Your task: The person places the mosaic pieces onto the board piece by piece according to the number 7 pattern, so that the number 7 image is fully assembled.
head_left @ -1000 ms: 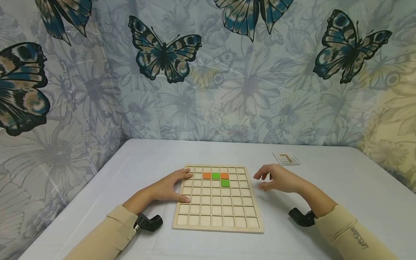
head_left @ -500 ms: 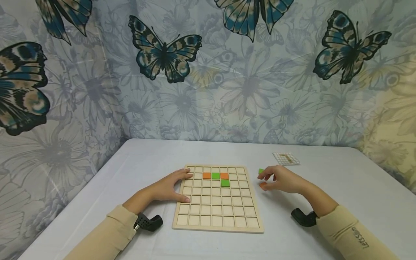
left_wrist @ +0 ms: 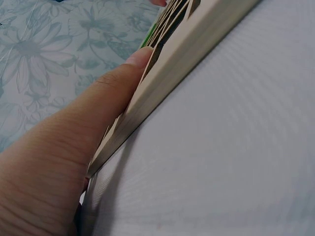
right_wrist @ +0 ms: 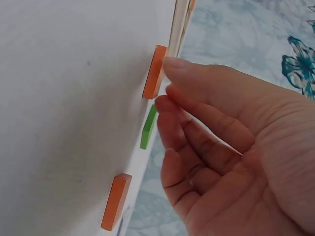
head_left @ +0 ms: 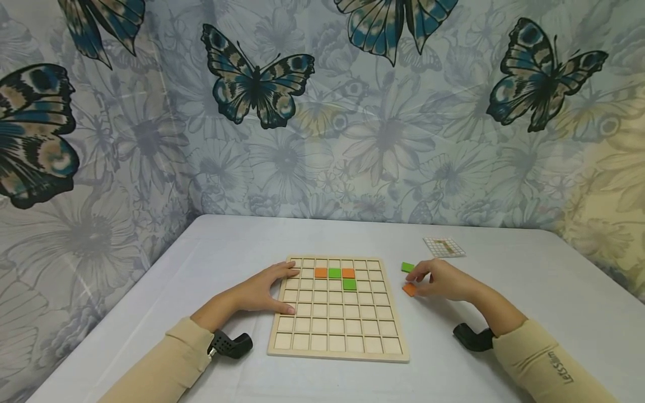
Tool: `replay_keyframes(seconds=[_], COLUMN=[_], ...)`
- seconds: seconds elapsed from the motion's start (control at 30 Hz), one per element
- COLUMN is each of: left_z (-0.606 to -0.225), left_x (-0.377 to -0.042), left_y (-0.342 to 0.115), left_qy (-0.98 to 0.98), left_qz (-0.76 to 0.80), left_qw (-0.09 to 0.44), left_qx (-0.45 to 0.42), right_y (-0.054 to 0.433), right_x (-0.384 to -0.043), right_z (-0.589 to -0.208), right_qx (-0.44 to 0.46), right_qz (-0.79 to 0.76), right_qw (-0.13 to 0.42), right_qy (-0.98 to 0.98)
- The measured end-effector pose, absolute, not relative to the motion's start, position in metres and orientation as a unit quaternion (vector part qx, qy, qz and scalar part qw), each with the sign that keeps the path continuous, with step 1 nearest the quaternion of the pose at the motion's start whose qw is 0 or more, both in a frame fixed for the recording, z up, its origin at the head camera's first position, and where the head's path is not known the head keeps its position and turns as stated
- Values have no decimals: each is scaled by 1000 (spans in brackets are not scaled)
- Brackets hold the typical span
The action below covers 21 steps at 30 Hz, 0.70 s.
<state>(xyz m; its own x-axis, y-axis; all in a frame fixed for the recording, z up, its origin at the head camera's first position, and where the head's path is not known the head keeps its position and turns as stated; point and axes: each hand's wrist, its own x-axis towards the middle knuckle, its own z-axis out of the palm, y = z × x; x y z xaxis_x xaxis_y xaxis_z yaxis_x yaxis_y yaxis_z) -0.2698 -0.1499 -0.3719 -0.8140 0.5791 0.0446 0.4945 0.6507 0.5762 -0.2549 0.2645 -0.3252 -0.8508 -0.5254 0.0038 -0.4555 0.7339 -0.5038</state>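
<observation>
A wooden grid board (head_left: 328, 341) lies on the white table, with orange tiles (head_left: 321, 272) and green tiles (head_left: 335, 272) in some of its upper cells. Along the board's left edge rests my left hand (head_left: 262, 289), thumb and fingers spread. The left wrist view shows that thumb (left_wrist: 140, 59) on top of the frame. My right hand (head_left: 445, 280) is right of the board, fingers loosely bent and nothing gripped. Its thumb tip is beside a loose orange tile (right_wrist: 155, 73); whether they touch, I cannot tell. Close by lie a green tile (head_left: 407, 267) and another orange tile (right_wrist: 116, 202).
A small printed grid card (head_left: 444, 247) lies on the table (head_left: 242, 238) beyond my right hand. Behind the table hangs a flowered cloth with butterflies (head_left: 257, 92). Black wrist cameras (head_left: 232, 344) sit at both sleeves.
My right hand has shifted slightly right, away from the board, bringing a loose green tile and a loose orange tile into sight by its fingers. My left hand stays put.
</observation>
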Motion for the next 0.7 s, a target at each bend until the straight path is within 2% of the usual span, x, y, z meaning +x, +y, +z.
replay_keyframes(seconds=[0.7], left_z=[-372], left_x=[-270], left_y=[-150], left_qy=[908], left_qz=[292], left_qw=[72], left_qx=[291], right_y=[265], right_x=[-255], right_z=[-327], right_qx=[-247], right_qz=[-243], right_qw=[68], right_qy=[936])
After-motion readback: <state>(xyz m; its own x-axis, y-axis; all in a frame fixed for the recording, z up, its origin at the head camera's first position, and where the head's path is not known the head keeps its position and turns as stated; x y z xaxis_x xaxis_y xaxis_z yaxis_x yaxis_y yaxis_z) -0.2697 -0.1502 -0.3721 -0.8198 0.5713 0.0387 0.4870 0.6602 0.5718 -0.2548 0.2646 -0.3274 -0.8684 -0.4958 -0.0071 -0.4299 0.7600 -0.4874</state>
